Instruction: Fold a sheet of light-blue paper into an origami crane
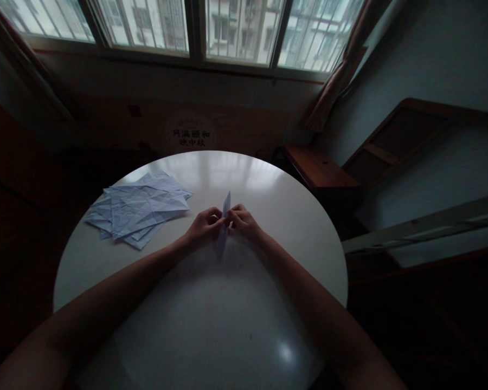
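Both my hands meet over the middle of a round white table (195, 325). Between them a folded piece of paper (226, 201) stands on edge, so I see it almost edge-on. My left hand (206, 223) pinches it from the left, thumb against the paper and fingers curled. From the right, my right hand (244, 221) pinches it with thumb and forefinger. Part of the paper is hidden by the fingers, and its exact folded shape cannot be made out. To the left of my left hand lies a loose pile of creased white paper sheets (146, 208).
A wooden bench (319, 168) stands beyond the table's right side. Farther right, a wooden frame (394, 135) leans by the wall. Behind the table is a cardboard panel (244, 122) with printed characters, below a barred window (236, 32) with curtains.
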`<state>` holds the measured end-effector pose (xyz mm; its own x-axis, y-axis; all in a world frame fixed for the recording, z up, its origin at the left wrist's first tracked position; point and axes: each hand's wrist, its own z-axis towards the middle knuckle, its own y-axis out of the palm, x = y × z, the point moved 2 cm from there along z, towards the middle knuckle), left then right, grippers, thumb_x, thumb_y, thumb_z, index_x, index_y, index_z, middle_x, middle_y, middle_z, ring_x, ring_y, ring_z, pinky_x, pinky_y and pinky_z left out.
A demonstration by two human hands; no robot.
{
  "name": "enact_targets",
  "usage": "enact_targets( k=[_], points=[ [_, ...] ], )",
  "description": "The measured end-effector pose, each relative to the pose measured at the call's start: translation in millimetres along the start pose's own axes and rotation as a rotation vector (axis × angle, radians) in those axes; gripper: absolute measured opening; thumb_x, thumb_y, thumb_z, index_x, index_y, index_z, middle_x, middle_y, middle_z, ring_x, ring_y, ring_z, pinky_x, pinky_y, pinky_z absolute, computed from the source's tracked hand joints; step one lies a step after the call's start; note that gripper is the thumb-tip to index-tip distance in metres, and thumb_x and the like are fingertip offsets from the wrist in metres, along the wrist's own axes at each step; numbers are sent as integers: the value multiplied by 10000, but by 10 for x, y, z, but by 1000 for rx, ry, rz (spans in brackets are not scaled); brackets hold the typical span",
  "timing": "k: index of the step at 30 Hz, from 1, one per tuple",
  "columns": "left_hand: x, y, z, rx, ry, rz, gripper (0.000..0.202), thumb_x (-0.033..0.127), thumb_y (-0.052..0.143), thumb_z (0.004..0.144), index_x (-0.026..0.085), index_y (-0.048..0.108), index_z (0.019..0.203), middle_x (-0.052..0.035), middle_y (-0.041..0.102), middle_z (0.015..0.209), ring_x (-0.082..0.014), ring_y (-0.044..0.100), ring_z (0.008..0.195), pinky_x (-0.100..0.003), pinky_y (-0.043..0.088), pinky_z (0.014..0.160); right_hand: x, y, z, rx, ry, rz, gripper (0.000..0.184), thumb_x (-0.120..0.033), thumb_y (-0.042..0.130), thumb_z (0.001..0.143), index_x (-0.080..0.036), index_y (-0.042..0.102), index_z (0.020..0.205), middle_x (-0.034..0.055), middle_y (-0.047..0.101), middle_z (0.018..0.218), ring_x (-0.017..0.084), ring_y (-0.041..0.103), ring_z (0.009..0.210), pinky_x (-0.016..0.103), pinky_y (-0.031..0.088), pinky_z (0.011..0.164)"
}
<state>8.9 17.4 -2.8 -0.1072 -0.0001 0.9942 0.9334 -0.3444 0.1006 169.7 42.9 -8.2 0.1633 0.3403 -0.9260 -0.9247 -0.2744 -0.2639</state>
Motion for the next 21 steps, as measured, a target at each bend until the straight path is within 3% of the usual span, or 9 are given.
enact_targets(
  k=[5, 8, 12, 16, 21],
  points=[
    [-31, -66, 61, 184, 102, -166, 401, 469, 811, 677, 142, 616, 803, 9, 660, 684, -115, 591, 554, -223, 453, 521, 72, -8, 4, 117, 69, 108, 487, -675, 652, 745, -201, 684, 849, 64, 478, 1022, 149, 559, 832, 238, 528, 541],
    [-48, -103, 105, 228, 154, -211, 375, 438, 823, 663, 135, 648, 796, -13, 679, 731, -141, 629, 649, -253, 483, 602, 68, -12, 12, 57, 91, 218, 392, -567, 697, 760, -215, 654, 925, 36, 584, 926, 126, 595, 753, 226, 513, 562],
    [-78, -124, 140, 234, 153, -156, 364, 430, 815, 671, 123, 687, 820, -40, 703, 752, -154, 627, 651, -261, 466, 588, 33, -44, 24, -3, 98, 300, 347, -492, 731, 743, -199, 648, 911, 2, 640, 747, 132, 611, 696, 244, 496, 587],
    [-101, -119, 144, 224, 142, -146, 364, 431, 797, 693, 121, 698, 855, -58, 721, 779, -166, 636, 651, -276, 468, 590, 27, -78, 29, 16, 124, 329, 305, -444, 761, 702, -185, 681, 843, 0, 654, 701, 129, 606, 656, 261, 478, 599],
    [-58, -136, 132, 213, 184, -87, 448, 405, 821, 674, 130, 678, 997, -74, 732, 859, -197, 680, 782, -310, 515, 713, 46, -85, 17, 74, 188, 417, 281, -424, 759, 688, -169, 717, 800, 23, 692, 705, 126, 613, 654, 261, 456, 613]
  ],
)
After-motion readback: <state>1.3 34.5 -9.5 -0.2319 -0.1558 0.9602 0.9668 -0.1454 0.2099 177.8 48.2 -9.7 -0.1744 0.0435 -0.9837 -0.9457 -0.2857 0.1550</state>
